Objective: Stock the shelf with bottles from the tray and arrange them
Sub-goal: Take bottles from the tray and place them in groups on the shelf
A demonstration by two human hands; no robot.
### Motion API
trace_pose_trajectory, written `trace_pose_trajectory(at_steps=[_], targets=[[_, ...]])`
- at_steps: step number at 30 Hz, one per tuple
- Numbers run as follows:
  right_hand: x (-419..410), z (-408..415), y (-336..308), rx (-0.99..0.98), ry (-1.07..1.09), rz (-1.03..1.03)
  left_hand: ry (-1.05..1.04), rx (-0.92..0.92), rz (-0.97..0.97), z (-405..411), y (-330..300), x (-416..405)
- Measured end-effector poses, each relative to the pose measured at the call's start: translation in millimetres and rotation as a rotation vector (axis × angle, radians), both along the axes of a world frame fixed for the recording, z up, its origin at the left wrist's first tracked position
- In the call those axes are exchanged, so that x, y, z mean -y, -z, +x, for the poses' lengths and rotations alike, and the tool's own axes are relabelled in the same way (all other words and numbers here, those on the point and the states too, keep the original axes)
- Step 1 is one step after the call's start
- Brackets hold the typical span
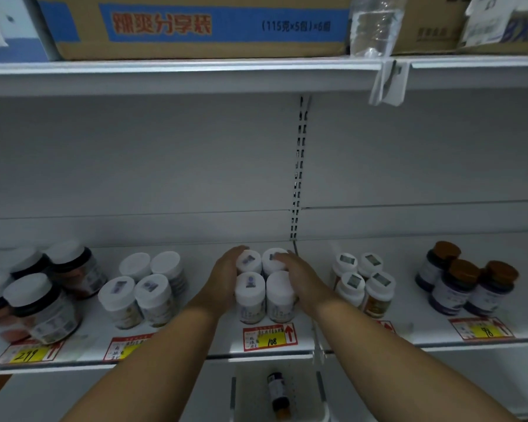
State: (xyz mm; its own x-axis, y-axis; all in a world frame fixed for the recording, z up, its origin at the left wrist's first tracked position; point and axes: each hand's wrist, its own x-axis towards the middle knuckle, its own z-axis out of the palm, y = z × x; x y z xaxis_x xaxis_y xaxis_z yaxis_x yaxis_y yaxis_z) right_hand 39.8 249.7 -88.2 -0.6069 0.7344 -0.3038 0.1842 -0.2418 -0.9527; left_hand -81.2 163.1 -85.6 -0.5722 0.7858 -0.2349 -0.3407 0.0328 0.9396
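The left hand [226, 275] and right hand [293, 275] press flat, not clenched, on both sides of four white bottles [264, 287] on the shelf [195, 339]; squeeze evenly, so none tips

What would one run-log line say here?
left hand + right hand | squaring four white bottles | shelf | one bottle in tray

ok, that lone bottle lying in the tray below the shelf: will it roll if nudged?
Probably. The bottle lies on its side in the tray, and its round body would likely roll sideways. It looks small and rigid, so likely light. The tray walls should stop it.
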Motion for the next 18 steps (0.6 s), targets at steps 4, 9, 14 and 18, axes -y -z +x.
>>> trace_pose_trajectory(at_steps=[4,9,14,18], targets=[[-7.2,16.2,-15.5,0.115,-0.015,0.295,0.044,-0.426,-0.152,-13.2,-21.2,5.1],[-14.9,29.2,-46.2,0.334,-0.257,0.908,0.18,-1.019,-0.305,-29.1,-59.2,3.4],[-3.0,31.5,-54.8,0.409,-0.401,1.167,0.248,-1.278,-0.341,-28.0,-62.9,15.2],[19.0,36.3,-47.4,0.483,-0.6,1.311,0.3,-1.409,-0.4,-29.3,-55.4,32.5]])
